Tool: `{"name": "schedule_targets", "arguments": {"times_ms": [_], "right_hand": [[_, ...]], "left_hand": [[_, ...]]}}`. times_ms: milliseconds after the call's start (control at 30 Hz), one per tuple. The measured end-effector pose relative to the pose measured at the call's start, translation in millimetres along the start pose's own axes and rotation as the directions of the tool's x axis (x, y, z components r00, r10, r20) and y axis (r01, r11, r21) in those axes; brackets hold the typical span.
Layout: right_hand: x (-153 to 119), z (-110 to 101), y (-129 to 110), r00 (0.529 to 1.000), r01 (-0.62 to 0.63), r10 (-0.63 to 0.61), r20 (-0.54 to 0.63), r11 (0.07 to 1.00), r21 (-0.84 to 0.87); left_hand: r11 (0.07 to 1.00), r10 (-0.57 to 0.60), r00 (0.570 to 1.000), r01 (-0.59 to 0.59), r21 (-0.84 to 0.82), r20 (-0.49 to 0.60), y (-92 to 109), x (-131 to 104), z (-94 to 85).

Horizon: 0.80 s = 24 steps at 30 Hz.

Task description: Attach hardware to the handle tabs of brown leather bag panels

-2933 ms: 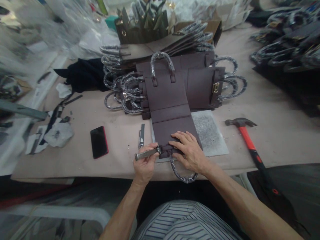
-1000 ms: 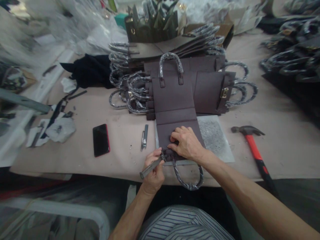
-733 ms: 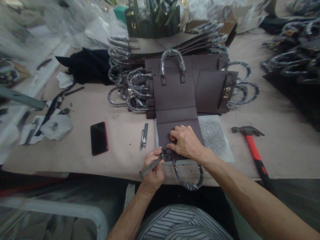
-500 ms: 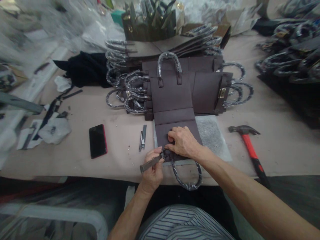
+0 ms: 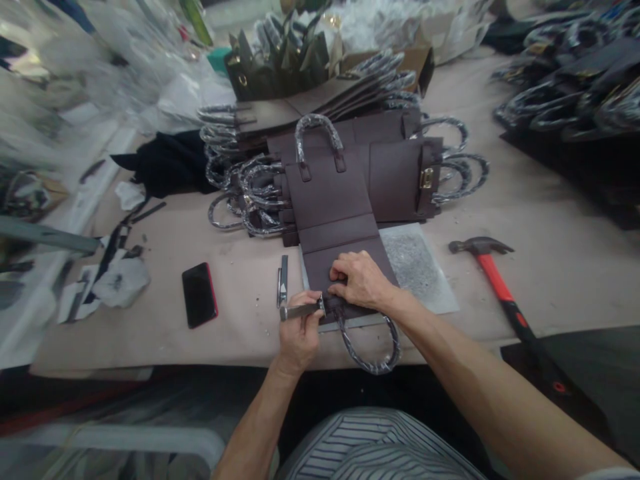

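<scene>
Brown bag panel (image 5: 333,207) lies at the bench's near edge; right hand (image 5: 359,280) presses it, fingers curled. Left hand (image 5: 299,333) grips a metal punch (image 5: 302,311) against it.

Leather-goods workshop — stacks of unfinished dark brown handbag panels with plastic-wrapped handles (image 5: 350,153), red-handled hammer (image 5: 493,273), paper-covered workbench (image 5: 525,220) littered with offcuts.

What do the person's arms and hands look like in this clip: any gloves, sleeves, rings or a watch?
Both the left hand and the right hand are bare, with no gloves. Both forearms are uncovered as far as the frame shows; no sleeve, watch or bracelet is visible. Rings are too small to tell. A striped garment covers the lap.
</scene>
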State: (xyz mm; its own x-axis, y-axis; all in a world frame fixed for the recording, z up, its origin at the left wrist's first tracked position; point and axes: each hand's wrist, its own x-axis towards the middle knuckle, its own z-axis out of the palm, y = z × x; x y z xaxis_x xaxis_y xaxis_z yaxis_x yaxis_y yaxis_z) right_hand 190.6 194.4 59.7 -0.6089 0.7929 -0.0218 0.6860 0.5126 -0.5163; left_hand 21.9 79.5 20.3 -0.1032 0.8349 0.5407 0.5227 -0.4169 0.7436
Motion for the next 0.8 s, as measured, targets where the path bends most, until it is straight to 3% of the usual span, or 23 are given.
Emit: {"name": "schedule_targets", "arguments": {"times_ms": [267,433,533,667,800], "right_hand": [[-3.4,-0.6,6.6,0.999,0.031,-0.023,-0.048,0.984,0.175],[-29.2,-9.2,11.8,0.981,-0.022,0.077,-0.180,0.956,0.293],[-56.4,-19.8,24.1,0.927,-0.115,0.200,-0.319,0.957,0.266],[-99.8,-40.5,56.1,0.806,-0.286,0.293,-0.514,0.954,0.096],[-147.2,-57.8,96.6,0.715,-0.518,0.302,-0.631,0.835,-0.187]], "left_hand": [[0.998,0.038,0.992,-0.044,0.053,0.118,0.3,14.5,-3.2],[0.999,0.014,0.985,-0.022,0.048,0.172,1.9,15.3,-3.6],[0.999,0.003,0.982,-0.011,0.041,0.189,0.8,12.3,-2.3],[0.999,0.004,0.982,-0.013,0.043,0.188,-1.0,11.1,0.0],[0.999,-0.027,0.980,0.022,0.028,0.198,2.1,14.9,1.2]]}}
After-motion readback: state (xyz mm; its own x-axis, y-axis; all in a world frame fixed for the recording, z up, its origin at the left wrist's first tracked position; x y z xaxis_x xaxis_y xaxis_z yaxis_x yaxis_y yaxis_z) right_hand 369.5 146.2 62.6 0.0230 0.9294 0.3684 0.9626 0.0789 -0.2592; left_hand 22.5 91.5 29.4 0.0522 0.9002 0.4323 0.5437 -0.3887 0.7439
